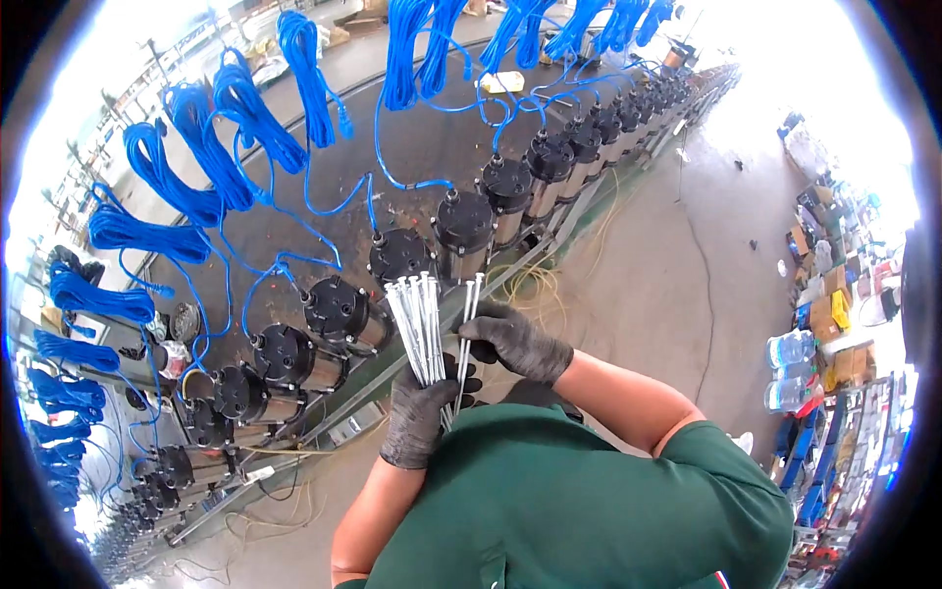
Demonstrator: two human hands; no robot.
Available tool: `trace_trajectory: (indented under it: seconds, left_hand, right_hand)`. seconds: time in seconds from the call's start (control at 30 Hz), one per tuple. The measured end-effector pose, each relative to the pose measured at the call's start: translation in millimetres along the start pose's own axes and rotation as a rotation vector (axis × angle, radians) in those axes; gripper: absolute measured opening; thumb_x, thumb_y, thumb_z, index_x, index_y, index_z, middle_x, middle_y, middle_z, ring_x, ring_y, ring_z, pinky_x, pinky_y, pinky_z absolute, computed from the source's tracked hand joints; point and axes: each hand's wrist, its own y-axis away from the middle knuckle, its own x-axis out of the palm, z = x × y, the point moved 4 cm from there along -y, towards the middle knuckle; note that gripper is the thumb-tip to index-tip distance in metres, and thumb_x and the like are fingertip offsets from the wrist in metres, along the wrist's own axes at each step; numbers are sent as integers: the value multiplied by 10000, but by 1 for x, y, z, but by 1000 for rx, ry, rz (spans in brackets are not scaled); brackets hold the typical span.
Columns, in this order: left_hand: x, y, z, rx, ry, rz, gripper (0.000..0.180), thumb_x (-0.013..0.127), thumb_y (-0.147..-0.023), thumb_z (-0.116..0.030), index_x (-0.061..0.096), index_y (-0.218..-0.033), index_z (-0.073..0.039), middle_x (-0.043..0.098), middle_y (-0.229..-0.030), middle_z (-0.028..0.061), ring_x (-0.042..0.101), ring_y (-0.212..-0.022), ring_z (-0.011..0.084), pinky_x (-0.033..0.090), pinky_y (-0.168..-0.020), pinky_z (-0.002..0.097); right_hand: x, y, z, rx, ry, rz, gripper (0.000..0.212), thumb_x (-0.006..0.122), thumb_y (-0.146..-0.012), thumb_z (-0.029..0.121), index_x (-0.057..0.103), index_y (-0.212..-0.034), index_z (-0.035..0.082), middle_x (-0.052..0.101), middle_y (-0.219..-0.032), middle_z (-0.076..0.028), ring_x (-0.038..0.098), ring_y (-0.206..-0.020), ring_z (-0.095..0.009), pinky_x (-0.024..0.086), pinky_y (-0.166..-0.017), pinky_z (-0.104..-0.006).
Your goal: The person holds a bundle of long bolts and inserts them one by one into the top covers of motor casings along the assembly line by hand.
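Observation:
A bundle of long silver bolts (417, 319) with small heads stands up out of my left hand (422, 412), which is closed round their lower ends. My right hand (505, 339) pinches a few more long bolts (471, 304) just to the right of the bundle, their heads pointing away from me. Both hands wear dark grey gloves. Just beyond the bolts is a steel cylindrical pump with a black top (400, 255), and another pump (464, 221) stands to its right.
Several such pumps (285, 353) line the bench edge (353, 393) on both sides, blue cables running from their tops. Coiled blue cables (255, 113) hang above the dark bench (343, 167). Thin yellowish cords (535, 285) trail beside it. Boxes and water bottles (790, 368) stand at right.

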Motion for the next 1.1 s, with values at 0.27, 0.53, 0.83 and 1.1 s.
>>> trace_trajectory:
  seconds: [0.27,0.53,0.83,1.1]
  left_hand:
    - [-2,-37,2,146,195,-140,400,619,-859,-1,534,-1250,2,707,-1097,189,726,-821,247,589,-661,326]
    - [35,-98,-8,241,163,-277,303,732,-901,-146,616,-1160,-41,700,-910,74,620,-627,130,502,-533,259]
    - [117,-193,-31,347,141,-469,292,715,-958,-310,620,-1103,-75,629,-819,24,542,-599,95,421,-499,251]
    - [179,-246,-35,362,248,-640,282,725,-946,-295,636,-1063,-54,626,-734,30,572,-570,112,455,-477,251]
  right_hand:
    - [-140,-4,51,-461,33,-428,214,756,-918,250,675,-1044,97,605,-800,42,534,-653,-70,429,-562,-255]
    - [-295,-62,99,-623,234,-603,72,693,-972,124,633,-1000,98,617,-797,13,583,-645,-97,471,-552,-276]
    - [-369,-156,119,-632,364,-255,76,653,-986,80,608,-1047,76,638,-876,-7,628,-766,-120,518,-664,-319]
    - [-348,-173,185,-853,1086,249,177,701,-854,98,634,-1009,45,667,-841,-155,679,-785,-364,556,-679,-419]
